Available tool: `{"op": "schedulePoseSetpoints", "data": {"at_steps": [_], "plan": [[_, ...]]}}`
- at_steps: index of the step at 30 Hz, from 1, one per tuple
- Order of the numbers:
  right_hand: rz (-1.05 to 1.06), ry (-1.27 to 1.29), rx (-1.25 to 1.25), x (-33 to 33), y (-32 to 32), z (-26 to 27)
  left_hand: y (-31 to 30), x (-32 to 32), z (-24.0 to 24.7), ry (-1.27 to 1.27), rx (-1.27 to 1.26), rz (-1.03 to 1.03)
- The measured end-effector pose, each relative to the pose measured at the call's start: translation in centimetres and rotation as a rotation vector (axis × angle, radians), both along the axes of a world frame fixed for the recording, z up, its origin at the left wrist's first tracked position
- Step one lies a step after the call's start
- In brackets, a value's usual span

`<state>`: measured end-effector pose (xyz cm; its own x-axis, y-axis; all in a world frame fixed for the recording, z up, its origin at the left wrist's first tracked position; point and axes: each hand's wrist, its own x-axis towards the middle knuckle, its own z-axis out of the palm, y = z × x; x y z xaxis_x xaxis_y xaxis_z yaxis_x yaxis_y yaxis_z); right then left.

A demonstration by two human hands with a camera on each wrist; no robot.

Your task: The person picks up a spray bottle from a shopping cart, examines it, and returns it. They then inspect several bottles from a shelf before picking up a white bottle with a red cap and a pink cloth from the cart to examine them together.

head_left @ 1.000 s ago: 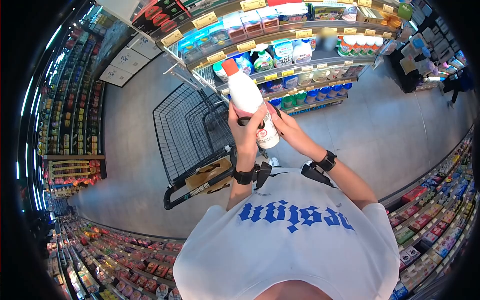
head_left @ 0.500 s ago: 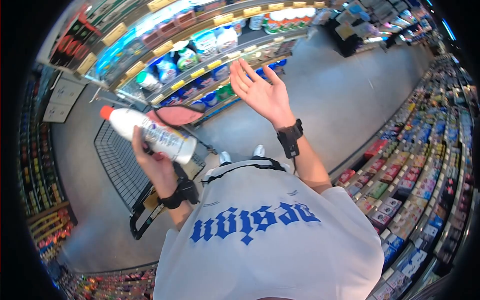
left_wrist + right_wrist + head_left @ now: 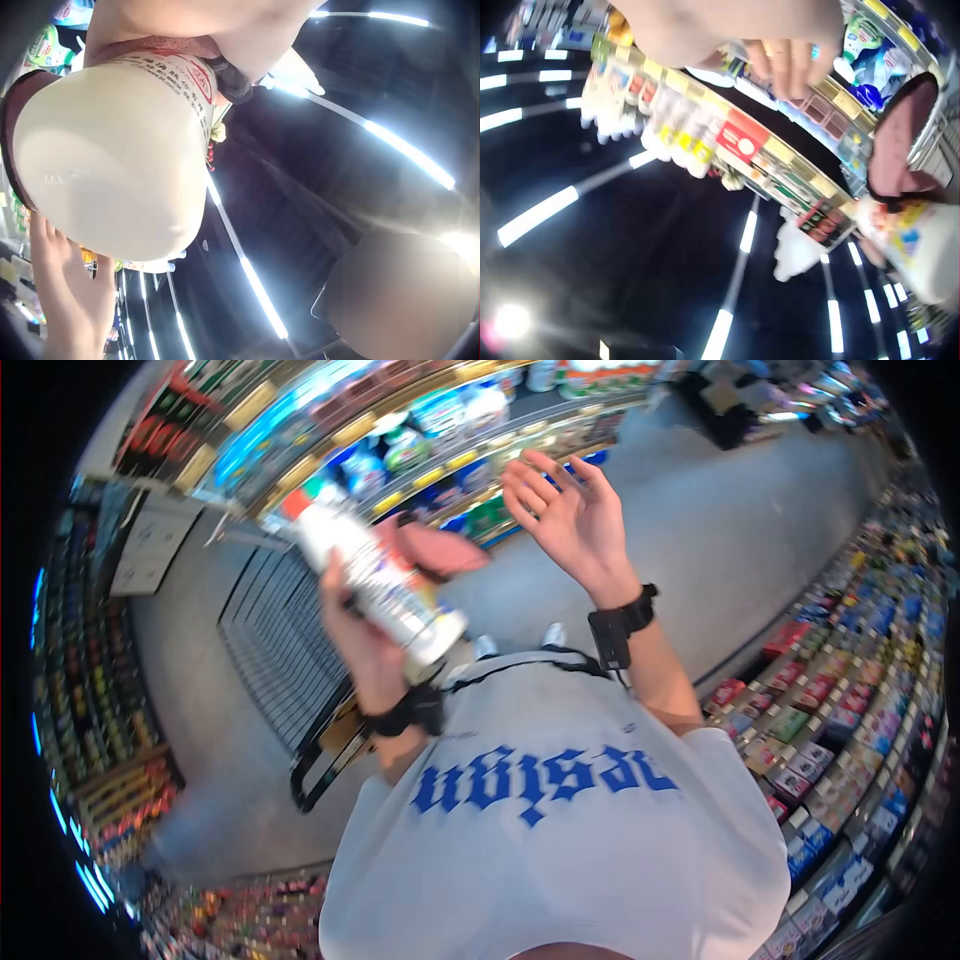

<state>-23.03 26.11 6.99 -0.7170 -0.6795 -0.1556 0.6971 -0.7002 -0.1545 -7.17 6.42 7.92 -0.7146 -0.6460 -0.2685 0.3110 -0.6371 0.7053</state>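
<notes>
My left hand (image 3: pixel 358 635) grips a white plastic bottle (image 3: pixel 375 575) with an orange cap, tilted with the cap up and to the left, in front of my chest. A pink pouch with a dark edge (image 3: pixel 435 550) is held against the bottle. The left wrist view shows the bottle's round base (image 3: pixel 112 157) from below, with my fingers (image 3: pixel 67 292) curled beside it. My right hand (image 3: pixel 565 510) is raised with loose, spread fingers and holds nothing. In the right wrist view the bottle (image 3: pixel 919 240) and pouch (image 3: pixel 900 135) appear at the right edge.
A black wire shopping cart (image 3: pixel 285 660) stands at my left, just under the bottle. Shelves of detergent bottles (image 3: pixel 440 430) run ahead, and packed shelves (image 3: pixel 840 720) line the right side. Grey aisle floor (image 3: pixel 720 540) lies ahead to the right.
The right hand let go of the bottle and lifted away open. The left hand swung the bottle out to the left, then brought it back up toward the middle, more upright.
</notes>
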Motion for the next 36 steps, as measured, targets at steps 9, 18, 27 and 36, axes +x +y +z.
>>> {"op": "schedulePoseSetpoints", "data": {"at_steps": [9, 18, 27, 36], "plan": [[0.401, 0.428, 0.457, 6.9, -6.4, -0.7, 2.0, -1.8, 0.4, -0.029, 0.045, -0.076], [0.107, 0.792, 0.72, 8.2, -6.9, -2.2, 0.8, -0.3, -1.3, -0.058, -0.18, -0.007], [0.151, 1.016, 0.756, 9.2, -6.5, 1.2, 0.0, 0.2, -0.2, 0.253, 0.136, 0.123], [0.209, 0.956, 0.625, 8.5, -7.1, 0.5, -1.2, 0.5, -3.3, 0.34, 0.256, 0.071]]}}
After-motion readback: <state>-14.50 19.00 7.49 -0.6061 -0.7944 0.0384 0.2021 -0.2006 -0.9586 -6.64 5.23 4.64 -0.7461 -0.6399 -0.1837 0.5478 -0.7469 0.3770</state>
